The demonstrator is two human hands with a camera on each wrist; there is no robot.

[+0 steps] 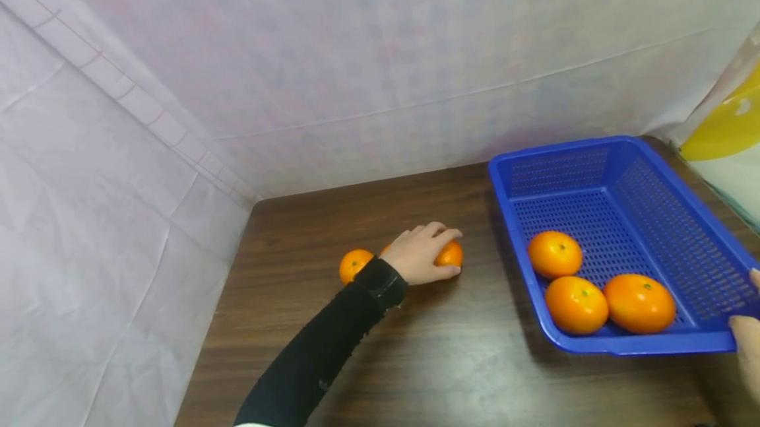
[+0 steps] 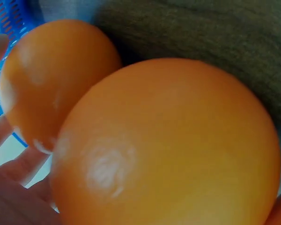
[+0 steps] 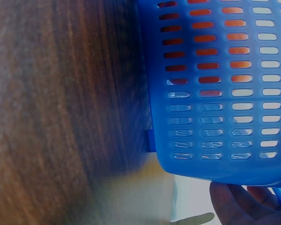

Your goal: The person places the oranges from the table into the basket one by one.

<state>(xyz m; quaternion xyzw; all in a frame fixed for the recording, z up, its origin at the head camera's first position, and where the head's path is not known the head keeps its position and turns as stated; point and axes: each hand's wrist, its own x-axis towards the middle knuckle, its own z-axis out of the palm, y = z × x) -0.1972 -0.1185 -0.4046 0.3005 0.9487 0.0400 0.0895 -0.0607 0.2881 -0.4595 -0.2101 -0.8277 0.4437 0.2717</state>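
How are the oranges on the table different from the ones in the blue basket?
The table oranges number two in the head view and lie on bare wood; the basket oranges number three and lie inside the blue basket. The left hand grips one table orange, while no hand touches the basket oranges; the right hand holds only the basket's rim. All look alike: round, glossy, orange.

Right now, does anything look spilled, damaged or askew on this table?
Nothing spilled or damaged. The blue perforated plastic basket sits tilted, its near corner gripped by the right hand and, in the right wrist view, raised off the dark wooden table. The left hand grips a loose orange.
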